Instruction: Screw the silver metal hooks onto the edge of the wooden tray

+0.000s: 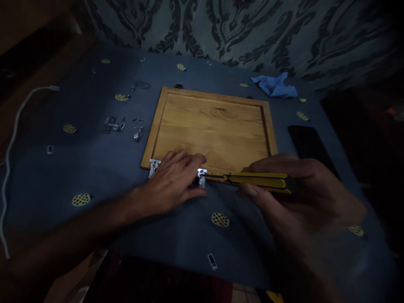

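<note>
A framed wooden panel (211, 126) lies flat on the blue patterned cloth. Two silvery metal hinges sit at its near edge, one (154, 167) at the left corner and one (202, 177) further right. My left hand (176, 179) lies over the edge between them, thumb and fingers around the right hinge's side, gripping the panel's edge. My right hand (293, 189) holds a yellow and black screwdriver (259, 180), pointing left, its tip by the right hinge.
Small screws (134, 120) and loose metal parts (113, 125) lie left of the panel. A blue crumpled cloth (276, 85) is at the back right, a dark flat object (311, 145) at the right. A white cable (14, 134) runs down the left side.
</note>
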### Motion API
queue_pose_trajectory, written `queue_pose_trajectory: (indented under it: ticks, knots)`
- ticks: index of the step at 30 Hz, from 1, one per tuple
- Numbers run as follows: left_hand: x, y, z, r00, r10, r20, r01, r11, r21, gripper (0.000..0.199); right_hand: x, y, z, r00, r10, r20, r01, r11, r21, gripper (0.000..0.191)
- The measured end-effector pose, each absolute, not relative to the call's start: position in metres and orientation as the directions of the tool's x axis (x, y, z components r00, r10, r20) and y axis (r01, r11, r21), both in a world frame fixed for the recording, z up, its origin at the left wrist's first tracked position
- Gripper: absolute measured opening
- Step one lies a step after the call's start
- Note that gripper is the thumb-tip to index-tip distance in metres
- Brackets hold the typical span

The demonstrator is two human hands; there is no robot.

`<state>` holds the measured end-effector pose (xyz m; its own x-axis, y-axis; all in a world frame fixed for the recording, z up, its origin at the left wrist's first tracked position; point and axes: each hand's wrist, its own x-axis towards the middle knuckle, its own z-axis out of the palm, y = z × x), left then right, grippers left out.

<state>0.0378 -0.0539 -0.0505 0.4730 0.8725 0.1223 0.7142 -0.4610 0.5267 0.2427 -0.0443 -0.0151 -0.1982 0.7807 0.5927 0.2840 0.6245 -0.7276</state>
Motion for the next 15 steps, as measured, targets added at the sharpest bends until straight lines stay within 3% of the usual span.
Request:
queue_pose_trajectory:
  ticks: [6,10,15]
  knots:
    - [0.0381,-0.0534,-0.0521,0.465,0.878,0.108,0.722,-0.447,0.528,0.051,0.245,-0.0461,-0.0177,-0.189,0.826,0.531,0.268,0.564,-0.781,0.033]
    - [0.0385,-0.0536,-0.0539,0.466,0.874,0.137,0.715,-0.463,0.524,0.053,0.2492,-0.0463,-0.016,-0.311,0.795,0.521,0.273,0.6,-0.752,0.024]
    - [0.0382,-0.0533,-0.0533,0.473,0.871,0.131,0.721,-0.468,0.511,0.054,0.2479,-0.0459,-0.0155,-0.231,0.801,0.552,0.343,0.598,-0.725,0.017]
